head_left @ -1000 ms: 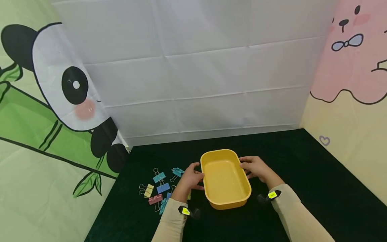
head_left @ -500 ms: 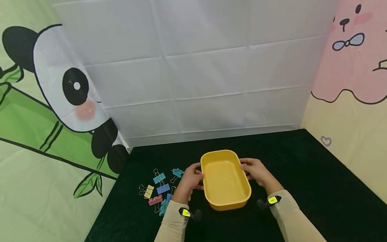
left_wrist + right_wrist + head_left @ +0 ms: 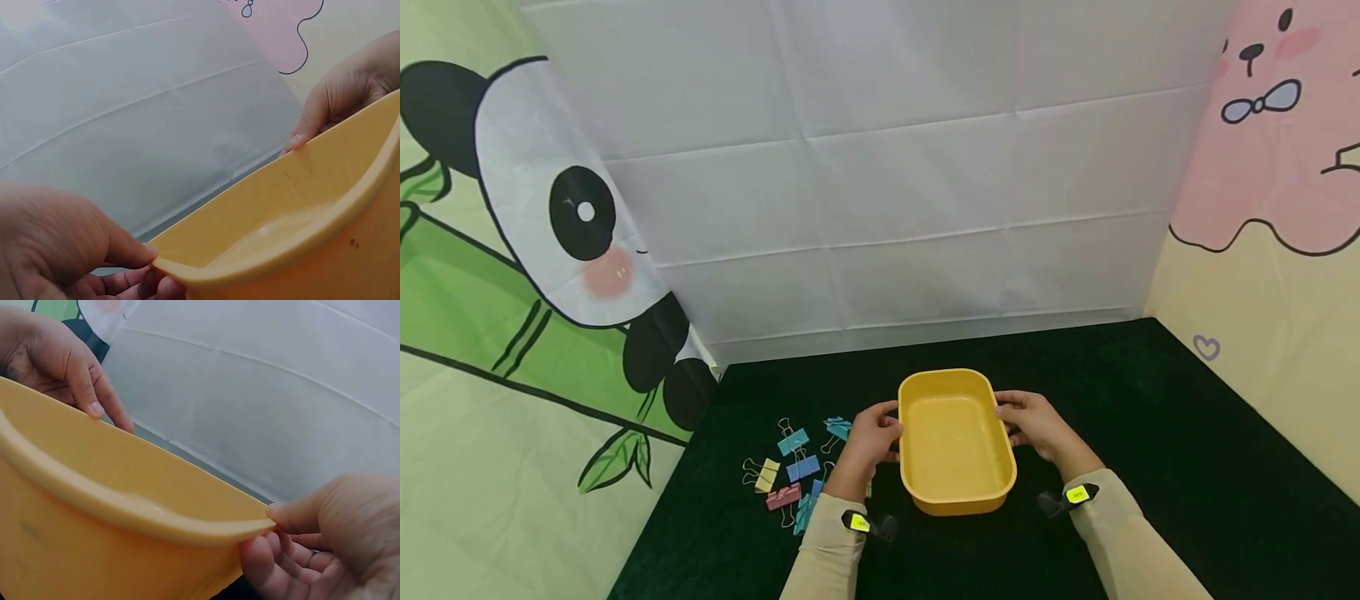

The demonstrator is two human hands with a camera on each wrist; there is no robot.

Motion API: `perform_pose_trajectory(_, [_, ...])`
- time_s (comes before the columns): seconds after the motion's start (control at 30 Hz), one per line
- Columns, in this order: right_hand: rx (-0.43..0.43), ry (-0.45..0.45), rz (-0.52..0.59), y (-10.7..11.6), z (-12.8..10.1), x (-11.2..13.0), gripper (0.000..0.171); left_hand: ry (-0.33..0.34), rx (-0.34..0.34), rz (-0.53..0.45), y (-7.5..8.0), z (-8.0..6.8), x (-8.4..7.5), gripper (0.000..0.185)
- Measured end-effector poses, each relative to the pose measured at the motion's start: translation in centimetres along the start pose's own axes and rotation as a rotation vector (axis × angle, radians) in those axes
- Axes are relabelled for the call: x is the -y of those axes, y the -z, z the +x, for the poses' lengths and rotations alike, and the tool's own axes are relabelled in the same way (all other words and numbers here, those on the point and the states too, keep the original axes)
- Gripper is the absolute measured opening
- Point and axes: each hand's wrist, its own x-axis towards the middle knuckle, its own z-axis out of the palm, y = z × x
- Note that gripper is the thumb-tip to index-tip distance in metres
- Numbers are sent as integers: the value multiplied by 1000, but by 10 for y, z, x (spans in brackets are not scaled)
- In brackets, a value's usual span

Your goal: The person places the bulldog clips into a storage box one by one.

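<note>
While the yellow tub point(image 3: 956, 446) lies lengthwise away from the person, left hand point(image 3: 871, 433) and right hand point(image 3: 1033, 421) flank it. Each hand's fingers point(image 3: 284, 519) pinch a long rim.

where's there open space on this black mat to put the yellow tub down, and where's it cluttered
Bare patches: the mat right of the right hand, out to the pink wall, and the strip between the yellow tub and the white backdrop. Crowded: left of the left hand, where the binder clips lie scattered.
</note>
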Motion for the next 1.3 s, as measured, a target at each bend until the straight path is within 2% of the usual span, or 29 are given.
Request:
perform_pose_trajectory(0.27, [-2, -6, 20, 0, 5, -7, 48, 5, 15, 15, 2, 1, 5, 46])
perform_pose_trajectory(0.43, [0, -9, 35, 1, 5, -9, 47, -4, 61, 114, 6, -4, 0, 45])
perform_pose_trajectory(0.53, [6, -5, 44, 1, 5, -9, 47, -37, 44, 183, 13, -7, -4, 41])
perform_pose_trajectory(0.67, [7, -3, 57, 1, 6, -10, 47, -101, -59, 232, 27, -10, -6, 31])
perform_pose_trajectory(0.87, [7, 1, 64, 1, 7, -11, 48, -151, -241, 222, 54, -10, -5, 25])
perform_pose_trajectory(1.03, [19, 8, 71, 1, 7, -12, 48, -163, -313, 184, 69, -8, 0, 28])
perform_pose_trajectory(1.3, [28, 6, 77, 1, 7, -14, 49, -141, -421, 91, 76, 2, 14, 36])
